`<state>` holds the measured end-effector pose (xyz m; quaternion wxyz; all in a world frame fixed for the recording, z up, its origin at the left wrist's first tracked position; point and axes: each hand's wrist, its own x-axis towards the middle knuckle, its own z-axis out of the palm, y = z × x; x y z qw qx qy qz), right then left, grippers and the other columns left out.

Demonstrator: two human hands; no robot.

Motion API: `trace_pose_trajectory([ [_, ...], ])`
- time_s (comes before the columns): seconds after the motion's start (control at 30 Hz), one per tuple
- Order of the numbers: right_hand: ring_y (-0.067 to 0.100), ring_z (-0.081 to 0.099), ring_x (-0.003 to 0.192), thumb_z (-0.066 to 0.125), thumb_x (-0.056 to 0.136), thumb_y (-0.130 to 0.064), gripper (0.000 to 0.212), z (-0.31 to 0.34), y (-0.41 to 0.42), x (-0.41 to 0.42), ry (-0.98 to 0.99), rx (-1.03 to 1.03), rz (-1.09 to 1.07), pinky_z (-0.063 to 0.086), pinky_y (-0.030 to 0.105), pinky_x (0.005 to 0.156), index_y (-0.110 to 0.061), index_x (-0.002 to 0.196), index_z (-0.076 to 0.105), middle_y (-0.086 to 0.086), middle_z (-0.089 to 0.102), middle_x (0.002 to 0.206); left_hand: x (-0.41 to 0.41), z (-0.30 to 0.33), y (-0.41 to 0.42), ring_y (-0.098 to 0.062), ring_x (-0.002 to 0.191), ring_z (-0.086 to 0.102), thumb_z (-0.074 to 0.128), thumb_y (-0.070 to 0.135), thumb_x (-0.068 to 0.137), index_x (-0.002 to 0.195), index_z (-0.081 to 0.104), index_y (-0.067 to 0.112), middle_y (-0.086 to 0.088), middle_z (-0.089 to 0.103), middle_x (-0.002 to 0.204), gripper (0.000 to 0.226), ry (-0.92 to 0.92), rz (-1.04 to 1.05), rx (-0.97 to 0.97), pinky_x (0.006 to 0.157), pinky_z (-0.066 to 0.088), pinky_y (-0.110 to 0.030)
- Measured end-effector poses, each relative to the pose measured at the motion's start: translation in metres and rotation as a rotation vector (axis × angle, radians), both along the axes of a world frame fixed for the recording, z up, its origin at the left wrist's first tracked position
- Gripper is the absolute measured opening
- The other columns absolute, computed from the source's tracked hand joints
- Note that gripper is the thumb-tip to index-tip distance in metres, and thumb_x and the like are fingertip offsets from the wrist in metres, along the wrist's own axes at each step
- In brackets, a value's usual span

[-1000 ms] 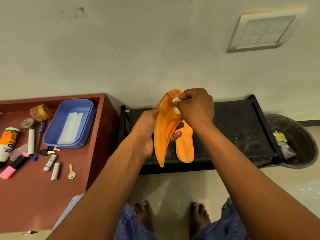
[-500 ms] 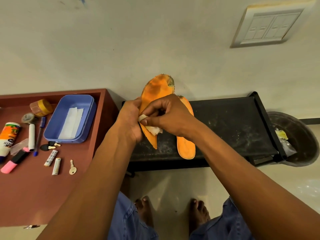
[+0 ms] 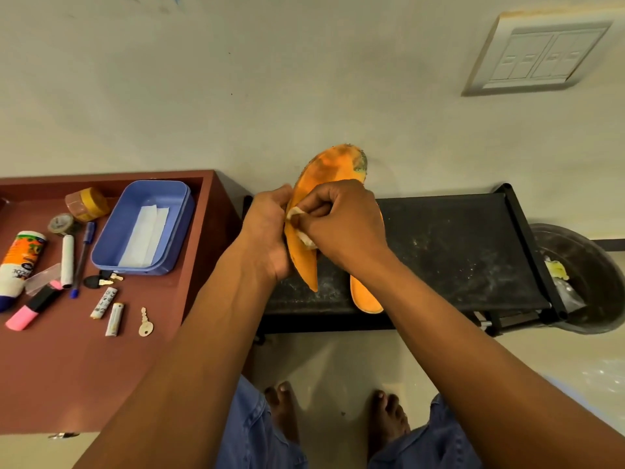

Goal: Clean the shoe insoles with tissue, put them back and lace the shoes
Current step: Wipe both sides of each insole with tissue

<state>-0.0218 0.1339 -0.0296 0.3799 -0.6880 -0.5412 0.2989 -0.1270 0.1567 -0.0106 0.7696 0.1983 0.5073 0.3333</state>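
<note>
Left hand (image 3: 267,231) is wrapped around the edge of the held insole (image 3: 324,177), fingers mostly hidden behind it, so only the back of the hand and the thumb side show. That orange insole stands nearly upright in front of the black shelf (image 3: 456,252), its dark grubby toe end sticking up above both hands and its narrow heel end pointing down. Right hand (image 3: 341,225) is curled on a scrunched bit of tissue (image 3: 297,214), pinching it against the insole's face; most of the tissue is buried under the fingers, so only small pale scraps peek out. Second insole (image 3: 365,296) lies flat on the black shelf, just right of the held one, and the right wrist covers everything but its rounded near end. Left of the black shelf, the reddish counter (image 3: 67,367) carries a blue tray (image 3: 176,238) with a folded white sheet (image 3: 145,238) in it. Right of the black shelf sits a dark bin (image 3: 592,265), cut off partly by the shelf frame, contents hard to make out. No shoes or laces visible anywhere.
</note>
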Motion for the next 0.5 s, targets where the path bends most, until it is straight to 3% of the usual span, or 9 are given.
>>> trace_pose_trajectory([
  [0.07,0.004,0.069,0.072,0.078,0.080,-0.034,0.004,0.000,0.005,0.005,-0.060,0.026,-0.091,0.060,0.033,0.068,-0.032,0.079,0.075,-0.016,0.072,0.071,0.003,-0.002,0.000,-0.034,0.118,0.066,0.032,0.043,0.109,0.131,0.066,0.007,-0.019,0.066,0.134,0.055,0.029,-0.041,0.006,0.109,0.045,-0.047],
  [0.17,0.006,0.069,0.074,0.075,0.081,-0.034,0.002,-0.005,0.009,0.014,-0.120,0.076,-0.165,0.060,0.034,0.068,-0.033,0.082,0.076,-0.016,0.073,0.076,0.007,-0.002,0.000,-0.029,0.080,0.060,0.034,0.046,0.109,0.124,0.068,0.009,-0.019,0.062,0.118,0.053,0.105,-0.076,0.014,0.072,0.048,-0.039],
  [0.23,0.005,0.070,0.074,0.076,0.082,-0.033,0.001,-0.007,0.009,0.017,-0.117,0.089,-0.160,0.060,0.035,0.070,-0.033,0.082,0.077,-0.016,0.074,0.077,0.008,-0.002,-0.001,-0.025,0.071,0.057,0.035,0.047,0.109,0.124,0.067,0.009,-0.019,0.062,0.107,0.053,0.112,-0.080,0.004,0.065,0.044,-0.035],
  [0.4,0.008,0.072,0.064,0.086,0.078,-0.019,0.010,0.001,0.007,0.017,0.150,-0.048,0.107,0.063,0.038,0.069,-0.025,0.079,0.078,-0.007,0.075,0.070,0.003,-0.001,0.002,-0.027,0.076,0.072,0.033,0.044,0.110,0.111,0.071,0.010,-0.014,0.075,0.094,0.051,0.029,0.009,-0.017,0.077,0.058,-0.038],
  [0.5,0.006,0.070,0.067,0.088,0.075,-0.011,0.013,0.009,0.001,0.011,0.209,-0.074,0.286,0.060,0.030,0.067,-0.016,0.086,0.081,-0.004,0.076,0.074,-0.008,0.005,0.006,-0.031,0.086,0.076,0.032,0.039,0.112,0.122,0.067,0.002,-0.019,0.075,0.100,0.052,-0.028,0.069,0.009,0.080,0.061,-0.046],
])
